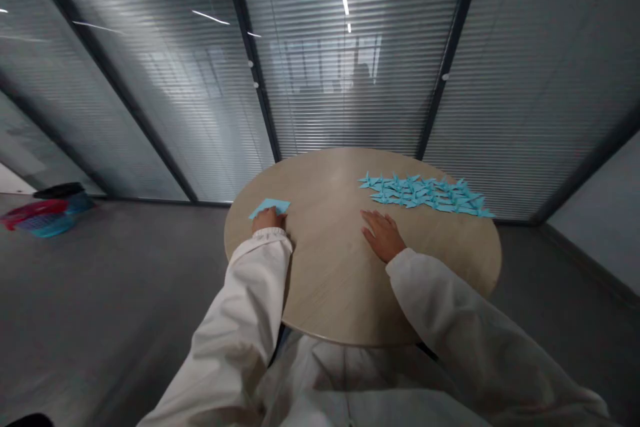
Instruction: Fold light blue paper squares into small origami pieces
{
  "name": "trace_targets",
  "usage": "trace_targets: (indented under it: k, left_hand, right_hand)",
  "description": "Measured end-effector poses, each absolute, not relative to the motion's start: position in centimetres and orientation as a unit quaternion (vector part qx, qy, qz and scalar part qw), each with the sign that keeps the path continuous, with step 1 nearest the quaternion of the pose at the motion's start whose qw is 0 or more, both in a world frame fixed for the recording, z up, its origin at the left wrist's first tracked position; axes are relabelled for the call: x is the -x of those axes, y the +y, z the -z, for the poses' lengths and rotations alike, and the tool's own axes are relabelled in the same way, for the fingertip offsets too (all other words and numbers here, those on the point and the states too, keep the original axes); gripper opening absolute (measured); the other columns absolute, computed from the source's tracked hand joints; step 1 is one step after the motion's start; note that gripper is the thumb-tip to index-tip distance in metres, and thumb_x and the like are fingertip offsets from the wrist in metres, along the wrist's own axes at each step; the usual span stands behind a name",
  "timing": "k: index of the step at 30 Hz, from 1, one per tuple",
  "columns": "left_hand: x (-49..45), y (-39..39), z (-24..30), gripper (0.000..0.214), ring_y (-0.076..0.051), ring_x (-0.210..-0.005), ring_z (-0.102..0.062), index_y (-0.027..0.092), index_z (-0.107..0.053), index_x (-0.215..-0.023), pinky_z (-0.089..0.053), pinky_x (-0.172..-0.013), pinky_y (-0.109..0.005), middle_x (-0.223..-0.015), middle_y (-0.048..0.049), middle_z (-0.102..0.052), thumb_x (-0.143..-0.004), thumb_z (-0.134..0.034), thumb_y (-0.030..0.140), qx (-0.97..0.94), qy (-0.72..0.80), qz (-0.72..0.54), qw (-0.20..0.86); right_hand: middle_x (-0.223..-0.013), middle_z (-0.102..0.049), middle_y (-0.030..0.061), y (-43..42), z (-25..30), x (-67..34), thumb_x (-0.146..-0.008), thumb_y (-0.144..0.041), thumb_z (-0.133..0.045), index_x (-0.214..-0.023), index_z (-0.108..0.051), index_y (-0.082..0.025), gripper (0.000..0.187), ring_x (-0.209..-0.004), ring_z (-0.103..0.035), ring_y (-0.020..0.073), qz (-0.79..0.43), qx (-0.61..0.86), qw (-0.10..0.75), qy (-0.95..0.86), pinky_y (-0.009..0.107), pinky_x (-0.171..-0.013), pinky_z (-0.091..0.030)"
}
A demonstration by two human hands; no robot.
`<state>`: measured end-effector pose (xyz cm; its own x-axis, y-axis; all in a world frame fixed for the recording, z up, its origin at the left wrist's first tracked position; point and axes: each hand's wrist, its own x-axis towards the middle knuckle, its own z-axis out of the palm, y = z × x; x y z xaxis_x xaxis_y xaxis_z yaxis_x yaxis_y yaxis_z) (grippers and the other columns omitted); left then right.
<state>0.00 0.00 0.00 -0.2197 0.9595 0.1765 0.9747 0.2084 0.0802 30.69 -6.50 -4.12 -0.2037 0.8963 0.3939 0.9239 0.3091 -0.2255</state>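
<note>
A light-blue square of paper [271,203] lies on the left side of the round wooden table [330,267]; whether it is one sheet or a stack I cannot tell. My left hand [269,219] rests over its near edge, fingers curled down and closed on the paper, the fingertips mostly hidden. My right hand [384,235] is open, palm down with the fingers stretched out, at the right of the table's middle and holding nothing. Beyond it, several folded light-blue paper cranes [425,192] sit packed together in rows.
Glass partitions with grey blinds [345,100] stand right behind the table's far edge. On the grey floor at the far left are a red and blue basket [43,219] and a dark-rimmed blue bin [75,199]. The table's rounded front edge meets my body.
</note>
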Motion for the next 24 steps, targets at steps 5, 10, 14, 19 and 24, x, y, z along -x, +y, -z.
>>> trace_targets:
  k: [5, 10, 14, 19, 24]
  left_hand:
    - [-0.51, -0.27, -0.36, 0.037, -0.029, -0.103, -0.056, 0.017, -0.059, -0.109, -0.045, -0.078, -0.035, -0.112, -0.0154, -0.06, -0.082, -0.045, 0.038, 0.605, -0.792, 0.08, 0.023]
    - [-0.39, -0.42, -0.49, 0.037, -0.028, -0.103, -0.056, 0.017, -0.06, -0.108, -0.045, -0.079, -0.034, -0.111, -0.0155, -0.061, -0.083, -0.043, 0.038, 0.608, -0.79, 0.078, 0.009]
    - [-0.43, -0.4, -0.57, 0.038, -0.029, -0.101, -0.057, 0.016, -0.061, -0.107, -0.045, -0.076, -0.035, -0.111, -0.0166, -0.061, -0.086, -0.037, 0.036, 0.596, -0.797, 0.094, -0.001]
    - [-0.49, -0.22, -0.51, 0.036, -0.029, -0.094, -0.06, 0.015, -0.065, -0.1, -0.045, -0.07, -0.034, -0.102, -0.0174, -0.064, -0.086, -0.036, 0.033, 0.567, -0.815, 0.115, 0.016]
    - [-0.64, -0.91, -1.09, 0.034, -0.022, -0.089, -0.061, 0.016, -0.063, -0.098, -0.044, -0.074, -0.029, -0.097, -0.0118, -0.066, -0.087, -0.035, 0.032, 0.56, -0.778, 0.275, 0.076]
  right_hand:
    - [-0.135, -0.044, 0.0074, -6.44, 4.14, -30.73, -0.089, -0.026, -0.034, -0.135, -0.034, -0.019, 0.047, -0.127, -0.034, 0.0192, 0.028, 0.587, 0.231, -0.775, 0.041, -0.107, -0.018]
    - [-0.134, -0.045, 0.0069, -6.41, 4.07, -30.7, -0.088, -0.024, -0.036, -0.135, -0.034, -0.019, 0.048, -0.126, -0.035, 0.0185, 0.022, 0.582, 0.244, -0.776, 0.04, -0.107, -0.019]
    - [-0.133, -0.046, 0.0068, -6.42, 4.03, -30.69, -0.087, -0.024, -0.036, -0.135, -0.034, -0.018, 0.048, -0.126, -0.036, 0.0188, 0.015, 0.58, 0.25, -0.775, 0.04, -0.107, -0.019]
    - [-0.133, -0.046, 0.0077, -6.29, 4.2, -30.77, -0.086, -0.022, -0.037, -0.136, -0.033, -0.019, 0.05, -0.125, -0.037, 0.0186, 0.021, 0.579, 0.252, -0.775, 0.04, -0.107, -0.02]
    - [-0.133, -0.046, 0.0076, -6.25, 4.16, -30.79, -0.086, -0.022, -0.036, -0.136, -0.033, -0.018, 0.05, -0.126, -0.037, 0.0184, 0.021, 0.571, 0.264, -0.777, 0.041, -0.107, -0.021]
